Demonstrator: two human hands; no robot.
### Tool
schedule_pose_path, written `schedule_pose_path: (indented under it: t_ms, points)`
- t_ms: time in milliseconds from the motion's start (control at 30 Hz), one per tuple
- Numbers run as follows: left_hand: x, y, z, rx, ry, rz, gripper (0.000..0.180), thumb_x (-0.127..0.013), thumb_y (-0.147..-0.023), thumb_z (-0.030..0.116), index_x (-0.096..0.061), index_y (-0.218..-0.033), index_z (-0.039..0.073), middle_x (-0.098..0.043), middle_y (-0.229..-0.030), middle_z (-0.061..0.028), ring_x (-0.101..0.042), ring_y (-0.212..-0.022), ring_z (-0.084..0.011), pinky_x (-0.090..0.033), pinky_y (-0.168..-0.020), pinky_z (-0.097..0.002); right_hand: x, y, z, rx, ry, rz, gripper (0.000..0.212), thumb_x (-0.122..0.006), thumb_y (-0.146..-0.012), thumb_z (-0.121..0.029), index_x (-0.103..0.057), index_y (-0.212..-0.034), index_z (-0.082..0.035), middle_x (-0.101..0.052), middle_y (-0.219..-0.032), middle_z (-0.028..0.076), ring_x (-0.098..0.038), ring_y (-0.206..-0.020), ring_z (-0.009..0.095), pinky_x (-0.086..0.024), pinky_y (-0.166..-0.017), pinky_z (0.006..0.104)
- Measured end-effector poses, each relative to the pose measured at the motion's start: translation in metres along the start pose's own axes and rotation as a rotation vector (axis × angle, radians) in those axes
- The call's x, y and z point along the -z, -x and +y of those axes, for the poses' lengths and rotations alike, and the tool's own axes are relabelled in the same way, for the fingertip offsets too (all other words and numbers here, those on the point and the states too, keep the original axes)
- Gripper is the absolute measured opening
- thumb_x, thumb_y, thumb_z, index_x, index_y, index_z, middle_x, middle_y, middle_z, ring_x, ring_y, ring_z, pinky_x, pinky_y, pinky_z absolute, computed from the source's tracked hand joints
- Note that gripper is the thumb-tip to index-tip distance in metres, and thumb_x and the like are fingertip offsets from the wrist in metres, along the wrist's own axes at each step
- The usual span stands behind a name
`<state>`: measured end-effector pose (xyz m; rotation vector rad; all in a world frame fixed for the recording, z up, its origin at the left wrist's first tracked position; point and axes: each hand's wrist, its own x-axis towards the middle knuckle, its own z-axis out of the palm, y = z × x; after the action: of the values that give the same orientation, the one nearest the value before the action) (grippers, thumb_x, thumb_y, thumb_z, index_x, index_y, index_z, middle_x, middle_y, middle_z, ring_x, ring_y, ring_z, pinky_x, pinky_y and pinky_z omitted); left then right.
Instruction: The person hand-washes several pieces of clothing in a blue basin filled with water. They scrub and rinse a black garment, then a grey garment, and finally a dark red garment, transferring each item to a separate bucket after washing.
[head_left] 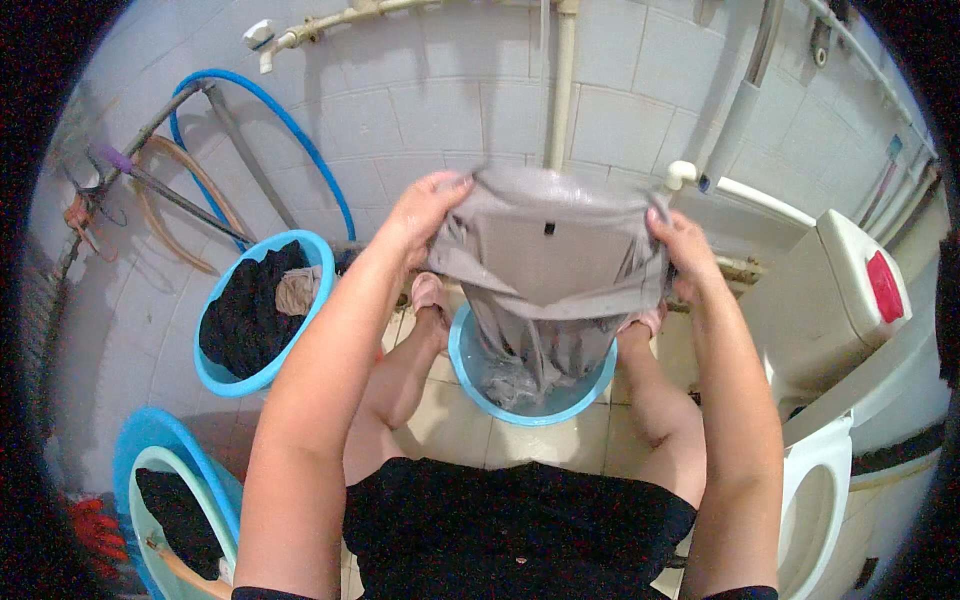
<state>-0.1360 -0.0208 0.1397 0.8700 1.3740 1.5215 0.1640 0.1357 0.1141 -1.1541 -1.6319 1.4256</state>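
A wet grey garment (555,255) is stretched wide between my two hands, its opening facing me and a small dark tag showing inside. My left hand (428,212) grips its upper left edge, thumb on top. At the upper right edge, my right hand (682,245) holds on with the fingers closed round the cloth. The lower part of the garment hangs down into a light blue basin (535,418) standing on the floor between my feet. Water in the basin (515,388) looks cloudy around the cloth.
To the left, a blue basin (215,380) holds dark and beige clothes. Below it, nested tubs (150,430) contain black cloth. A toilet (825,510) with its tank (850,265) stands at the right. Pipes, a tap (262,45) and a blue hose (295,125) are along the tiled wall.
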Motion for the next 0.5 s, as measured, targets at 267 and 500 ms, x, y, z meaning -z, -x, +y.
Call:
schedule_pose_path:
  t_ms: [267,500]
  points:
    - [-0.021,0.006,-0.006,-0.142,-0.506,-0.089,0.028,-0.062,-0.084,0.027,-0.055,-0.104,0.01,-0.058,-0.091,-0.0026,-0.054,-0.085,-0.0124,-0.046,-0.074,-0.0285,-0.022,0.006,-0.001,0.469,0.381,0.095,0.028,-0.063,-0.081,-0.021,-0.059,-0.099,-0.001,-0.062,-0.092,0.012,-0.057,-0.089,0.023,-0.044,-0.082,0.0343]
    - [-0.008,-0.011,-0.239,-0.068,-1.469,-0.32,0.033,-0.048,-0.086,0.02,-0.056,-0.119,0.022,-0.047,-0.132,-0.0077,-0.041,-0.121,-0.0371,-0.035,-0.098,-0.052,-0.11,0.004,0.231,0.095,1.02,-0.354,0.049,-0.055,-0.081,-0.017,-0.045,-0.129,-0.022,-0.033,-0.138,0.014,-0.029,-0.127,0.038,-0.03,-0.1,0.0513]
